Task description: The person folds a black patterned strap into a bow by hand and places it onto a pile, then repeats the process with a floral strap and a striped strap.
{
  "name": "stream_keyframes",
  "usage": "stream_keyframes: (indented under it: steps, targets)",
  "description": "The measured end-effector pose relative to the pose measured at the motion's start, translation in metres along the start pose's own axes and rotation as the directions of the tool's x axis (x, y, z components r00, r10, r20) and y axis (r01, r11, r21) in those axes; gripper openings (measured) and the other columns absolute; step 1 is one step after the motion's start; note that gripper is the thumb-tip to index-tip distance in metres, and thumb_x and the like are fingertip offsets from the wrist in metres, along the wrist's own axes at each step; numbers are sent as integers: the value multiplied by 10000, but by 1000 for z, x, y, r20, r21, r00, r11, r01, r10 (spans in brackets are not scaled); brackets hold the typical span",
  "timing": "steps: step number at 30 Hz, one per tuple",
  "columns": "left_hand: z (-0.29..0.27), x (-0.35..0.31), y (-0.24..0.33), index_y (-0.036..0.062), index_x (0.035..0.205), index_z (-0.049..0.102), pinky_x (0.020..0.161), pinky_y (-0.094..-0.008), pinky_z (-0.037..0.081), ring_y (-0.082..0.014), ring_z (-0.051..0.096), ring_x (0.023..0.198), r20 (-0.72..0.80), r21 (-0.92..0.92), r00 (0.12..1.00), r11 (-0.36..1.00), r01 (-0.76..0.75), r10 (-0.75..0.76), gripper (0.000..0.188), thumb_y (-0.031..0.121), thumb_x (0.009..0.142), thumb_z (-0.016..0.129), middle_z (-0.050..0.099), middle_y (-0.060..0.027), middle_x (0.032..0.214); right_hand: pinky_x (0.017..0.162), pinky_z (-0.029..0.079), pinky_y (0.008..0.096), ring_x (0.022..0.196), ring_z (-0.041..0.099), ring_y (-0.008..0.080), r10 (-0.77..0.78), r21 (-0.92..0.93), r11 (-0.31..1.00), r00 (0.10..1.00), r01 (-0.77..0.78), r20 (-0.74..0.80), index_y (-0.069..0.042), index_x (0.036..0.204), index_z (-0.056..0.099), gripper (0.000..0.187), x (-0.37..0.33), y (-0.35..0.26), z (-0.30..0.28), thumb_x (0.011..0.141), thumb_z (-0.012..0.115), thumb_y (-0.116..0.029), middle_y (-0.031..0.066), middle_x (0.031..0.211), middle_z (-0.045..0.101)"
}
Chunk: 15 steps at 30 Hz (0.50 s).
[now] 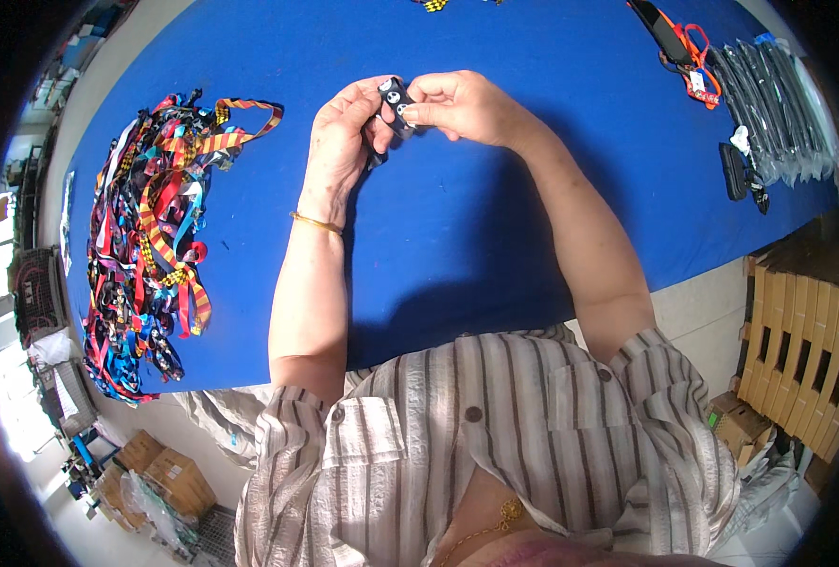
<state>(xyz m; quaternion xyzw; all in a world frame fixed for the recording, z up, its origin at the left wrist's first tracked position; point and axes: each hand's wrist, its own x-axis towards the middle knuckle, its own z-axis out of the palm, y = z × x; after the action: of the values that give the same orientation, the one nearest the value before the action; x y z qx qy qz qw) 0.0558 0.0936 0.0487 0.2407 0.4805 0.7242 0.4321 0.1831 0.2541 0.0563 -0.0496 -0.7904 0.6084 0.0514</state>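
Both my hands meet above the far middle of a blue-covered table (438,227). Between them is a black fabric strap (396,97) with white printed figures, folded or wound into a short length. My left hand (348,128) has its fingers closed round the lower part of the strap, and a dark end shows below the palm. My right hand (467,106) pinches the strap's other side between thumb and fingers. Fingers hide part of the strap. On the table to the left lies a long heap of colourful printed straps (145,236), tangled together, with a red-and-yellow striped loop (249,128) sticking out.
At the far right lie a row of dark items in clear plastic (769,104), orange-handled scissors (695,47), a dark phone-like object (660,33) and a small black item (733,172). Cardboard boxes (797,350) stand beyond the table's right edge; more cartons (178,477) sit on the floor at left.
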Motion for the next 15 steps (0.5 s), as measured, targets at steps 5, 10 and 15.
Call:
stream_keyframes:
  steps: [5, 10, 15]
  targets:
    - [10, -6, 7, -69, 1138, 600, 499, -202, 408, -90, 509, 536, 66, 59, 998, 998, 21, -25, 261, 97, 968, 493, 617, -42, 781, 512, 403, 227, 552, 479, 64, 40, -67, 997, 999, -37, 35, -59, 906, 644, 188, -4, -6, -5, 952, 635, -241, -6, 749, 624]
    - [21, -11, 8, -43, 1111, 611, 512, -203, 398, -81, 500, 549, 82, 105, 996, 994, -26, 18, 244, 129, 938, 591, 612, -30, 775, 500, 398, 232, 537, 488, 68, 27, -124, 992, 999, -24, 24, -55, 891, 655, 201, -6, -3, -8, 943, 642, -249, 0, 720, 620]
    - [8, -5, -1, 10, 1028, 618, 486, -191, 376, -70, 493, 544, 61, 216, 998, 976, -37, 24, 150, 133, 949, 649, 625, -37, 769, 489, 393, 228, 534, 489, 68, 77, -82, 994, 997, -74, 26, -53, 917, 669, 246, -4, -9, -8, 951, 633, -294, 11, 731, 626]
